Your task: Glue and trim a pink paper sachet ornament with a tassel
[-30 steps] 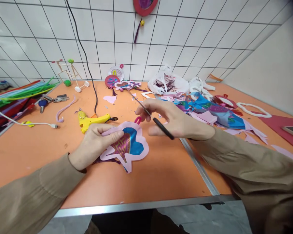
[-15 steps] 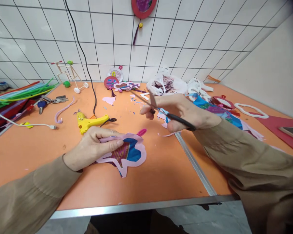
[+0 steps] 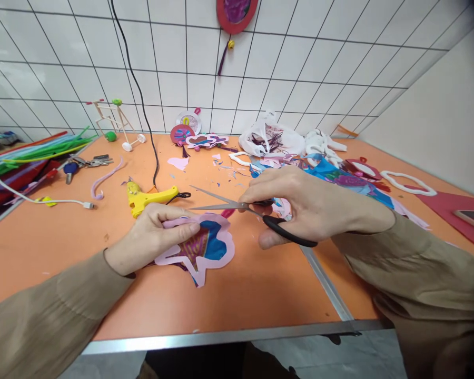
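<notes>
Trimming seems in hand, the left grip [image 3: 152, 232] pinching a pink-bordered, blue-and-purple fabric cutout [image 3: 216, 246], the right [image 3: 302, 202] clasping open black-handled metal scissors [image 3: 232, 205] that need aligning.

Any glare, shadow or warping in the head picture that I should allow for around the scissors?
Head view: the scissors' open blades look readable; soft shadow darkens the orange tabletop below the right hand; bright glare on the metal edge; wide-angle distortion splays the tile lines; a dark blur covers the top right corner.
</notes>
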